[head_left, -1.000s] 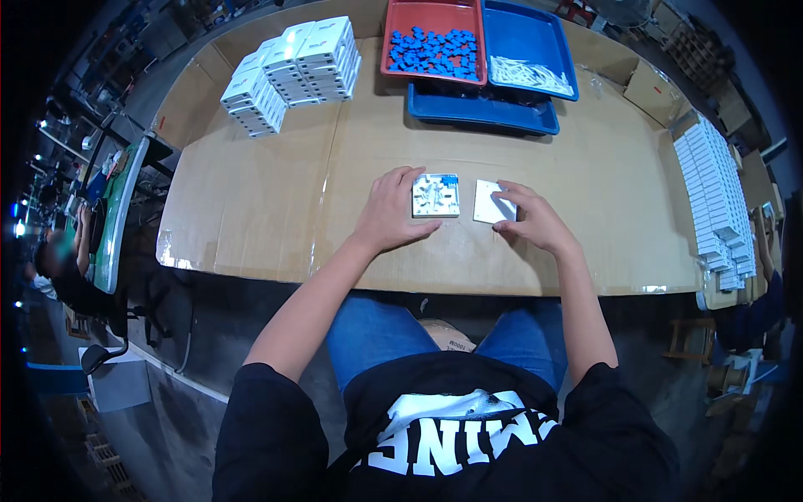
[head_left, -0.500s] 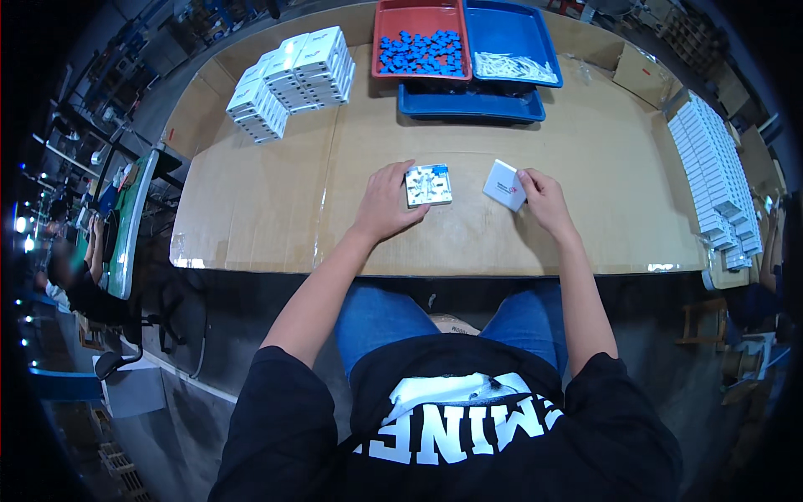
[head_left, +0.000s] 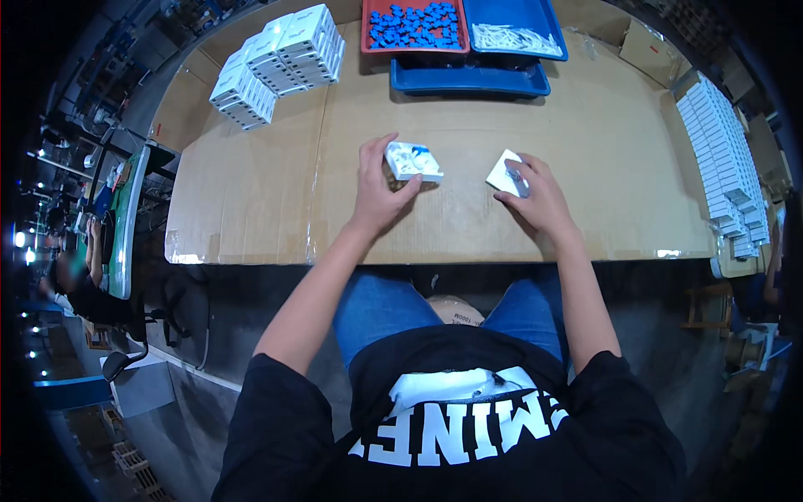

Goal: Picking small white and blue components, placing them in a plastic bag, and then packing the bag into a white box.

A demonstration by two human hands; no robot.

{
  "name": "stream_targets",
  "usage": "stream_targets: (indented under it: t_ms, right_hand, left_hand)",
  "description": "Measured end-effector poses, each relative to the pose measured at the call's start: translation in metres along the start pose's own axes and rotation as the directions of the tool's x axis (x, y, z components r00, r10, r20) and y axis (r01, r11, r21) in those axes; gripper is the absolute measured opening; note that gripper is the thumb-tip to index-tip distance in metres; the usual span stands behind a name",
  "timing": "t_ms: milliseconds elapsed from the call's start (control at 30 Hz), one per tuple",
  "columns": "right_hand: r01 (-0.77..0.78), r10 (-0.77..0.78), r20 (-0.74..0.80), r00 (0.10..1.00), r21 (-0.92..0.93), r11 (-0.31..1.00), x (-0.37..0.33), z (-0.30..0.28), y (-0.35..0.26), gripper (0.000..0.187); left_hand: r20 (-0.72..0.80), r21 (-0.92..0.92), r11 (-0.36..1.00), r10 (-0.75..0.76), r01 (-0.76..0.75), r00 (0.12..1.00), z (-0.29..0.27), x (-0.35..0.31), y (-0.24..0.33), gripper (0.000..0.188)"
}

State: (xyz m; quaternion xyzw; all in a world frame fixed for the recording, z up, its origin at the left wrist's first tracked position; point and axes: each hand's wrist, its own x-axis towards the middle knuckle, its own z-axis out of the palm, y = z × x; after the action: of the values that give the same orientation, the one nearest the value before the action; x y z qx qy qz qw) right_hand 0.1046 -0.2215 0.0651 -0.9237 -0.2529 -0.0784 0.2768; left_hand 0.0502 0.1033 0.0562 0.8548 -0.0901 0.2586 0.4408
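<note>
Between the thumb and fingers of my left hand (head_left: 376, 191) is a white square plastic housing (head_left: 413, 162), gripped by its sides. Its open face shows light inner parts and a blue piece at the far edge, and it is tilted over the cardboard. My right hand (head_left: 544, 197) pinches a flat white square cover (head_left: 503, 174), also tilted. Fingers hide part of the cover's face. A gap of bare cardboard separates the two pieces.
The cardboard-covered table (head_left: 251, 201) has raised cardboard sides. At the back are a red tray (head_left: 365, 43) of blue parts, a blue tray (head_left: 562, 42) of white strips and a lower blue tray (head_left: 468, 82). White boxed units (head_left: 284, 54) are stacked left, more units (head_left: 719, 159) right.
My left hand has tipped the housing up from its flatter position. My right hand has turned the cover and now wraps further around it. The whole view has shifted slightly.
</note>
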Motion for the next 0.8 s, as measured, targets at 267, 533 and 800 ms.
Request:
stream_targets:
  t_ms: [267, 533, 800]
  right_hand:
    - [-0.150, 0.151, 0.070, 0.986, 0.767, 0.624, 0.002, -0.029, -0.048, 0.056]
    - [-0.066, 0.022, 0.063, 0.998, 0.963, 0.262, -0.003, -0.027, -0.097, 0.067]
    - [-0.054, -0.079, 0.093, 0.993, 0.915, 0.400, -0.008, -0.021, -0.092, 0.055]
  left_hand:
    - [0.237, -0.898, 0.216, -0.493, 0.382, 0.837, -0.001, -0.022, 0.073, 0.067]
    - [0.624, -0.781, -0.330, -0.405, 0.530, 0.668, 0.016, -0.031, 0.118, 0.072]
    - [0.686, -0.725, -0.451, -0.411, 0.521, 0.600, 0.032, -0.043, 0.141, 0.067]
